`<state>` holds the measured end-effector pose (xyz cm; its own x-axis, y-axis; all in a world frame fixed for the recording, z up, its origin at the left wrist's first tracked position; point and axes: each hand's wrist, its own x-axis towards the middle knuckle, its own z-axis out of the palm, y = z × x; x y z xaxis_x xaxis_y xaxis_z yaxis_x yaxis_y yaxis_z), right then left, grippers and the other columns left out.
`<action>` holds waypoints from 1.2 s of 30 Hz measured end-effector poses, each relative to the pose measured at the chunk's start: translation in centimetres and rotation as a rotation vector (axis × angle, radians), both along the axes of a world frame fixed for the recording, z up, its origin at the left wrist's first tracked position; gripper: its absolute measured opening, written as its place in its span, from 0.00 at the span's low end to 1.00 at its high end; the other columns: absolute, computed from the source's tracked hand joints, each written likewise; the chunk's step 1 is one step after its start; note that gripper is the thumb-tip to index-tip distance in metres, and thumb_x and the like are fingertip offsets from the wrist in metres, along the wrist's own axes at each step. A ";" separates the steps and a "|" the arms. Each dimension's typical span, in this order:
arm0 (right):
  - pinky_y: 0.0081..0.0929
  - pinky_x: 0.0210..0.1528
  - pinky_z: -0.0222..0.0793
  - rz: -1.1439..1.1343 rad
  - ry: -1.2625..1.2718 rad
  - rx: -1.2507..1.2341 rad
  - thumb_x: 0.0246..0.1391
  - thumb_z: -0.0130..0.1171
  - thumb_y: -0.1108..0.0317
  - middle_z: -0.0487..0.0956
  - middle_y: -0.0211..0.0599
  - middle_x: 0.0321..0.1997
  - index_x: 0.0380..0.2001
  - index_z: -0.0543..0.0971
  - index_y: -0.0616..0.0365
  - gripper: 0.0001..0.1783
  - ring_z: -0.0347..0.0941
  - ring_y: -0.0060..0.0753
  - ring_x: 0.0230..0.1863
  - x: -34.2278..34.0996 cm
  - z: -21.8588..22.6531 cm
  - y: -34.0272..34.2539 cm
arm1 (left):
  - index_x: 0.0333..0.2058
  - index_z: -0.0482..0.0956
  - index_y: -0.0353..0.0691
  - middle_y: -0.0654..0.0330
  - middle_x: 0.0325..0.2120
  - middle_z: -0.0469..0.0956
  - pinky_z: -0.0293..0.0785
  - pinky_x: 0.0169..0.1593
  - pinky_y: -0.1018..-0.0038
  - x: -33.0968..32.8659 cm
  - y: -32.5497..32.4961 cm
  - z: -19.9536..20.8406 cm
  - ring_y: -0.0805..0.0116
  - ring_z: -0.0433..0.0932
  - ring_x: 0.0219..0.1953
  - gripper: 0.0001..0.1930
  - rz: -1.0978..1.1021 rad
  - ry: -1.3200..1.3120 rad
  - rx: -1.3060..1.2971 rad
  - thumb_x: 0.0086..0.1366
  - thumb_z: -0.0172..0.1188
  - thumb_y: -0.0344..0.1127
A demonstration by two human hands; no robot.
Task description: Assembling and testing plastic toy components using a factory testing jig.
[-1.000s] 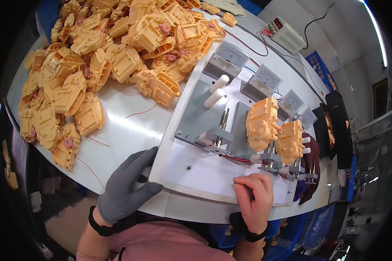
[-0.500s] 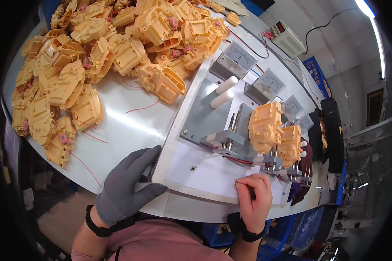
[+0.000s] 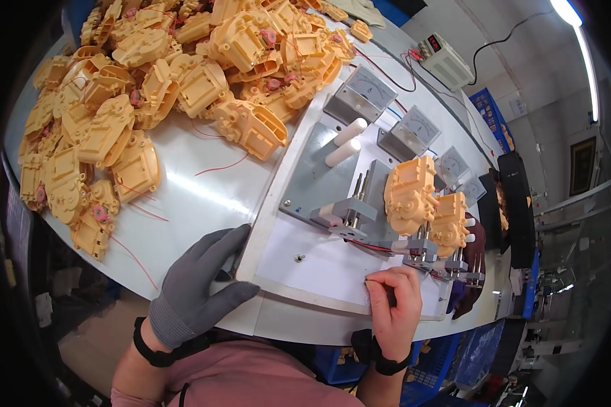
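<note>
My left hand (image 3: 199, 285), in a grey knit glove, lies against the left edge of a white test board (image 3: 288, 288); its fingers are stretched and its thumb is apart. My right hand (image 3: 395, 298) is bare, its thumb and index finger pinched together low over the board's front part. Whatever is between those fingertips is too small to make out. A small metal toggle switch (image 3: 299, 258) stands on the board between my hands. Two yellow plastic housings, a nearer one (image 3: 411, 197) and one behind it (image 3: 449, 224), sit upright on grey fixtures with metal pins.
A large heap of yellow housings (image 3: 197, 85) with red wires covers the table's far left. Several analog meters (image 3: 363, 95) line the board's back. Two white posts (image 3: 343, 152) rise from a grey plate. A power supply (image 3: 445, 61) stands beyond. Blue crates (image 3: 424, 376) are below the table edge.
My view has shifted very slightly, moving the board a little left in the picture. Both hands keep their pose and place, and the housings stay on their fixtures.
</note>
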<state>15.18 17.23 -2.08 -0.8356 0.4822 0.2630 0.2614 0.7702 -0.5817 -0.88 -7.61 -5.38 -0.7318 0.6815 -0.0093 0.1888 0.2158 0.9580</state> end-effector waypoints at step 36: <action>0.35 0.43 0.67 0.104 0.164 0.108 0.52 0.70 0.68 0.78 0.30 0.36 0.36 0.84 0.50 0.08 0.75 0.38 0.39 -0.1 -0.3 1.0 | 0.69 0.60 0.28 0.50 0.62 0.68 0.64 0.66 0.65 0.5 -0.3 -1.9 0.59 0.68 0.65 0.37 0.043 -0.221 0.041 0.65 0.60 0.39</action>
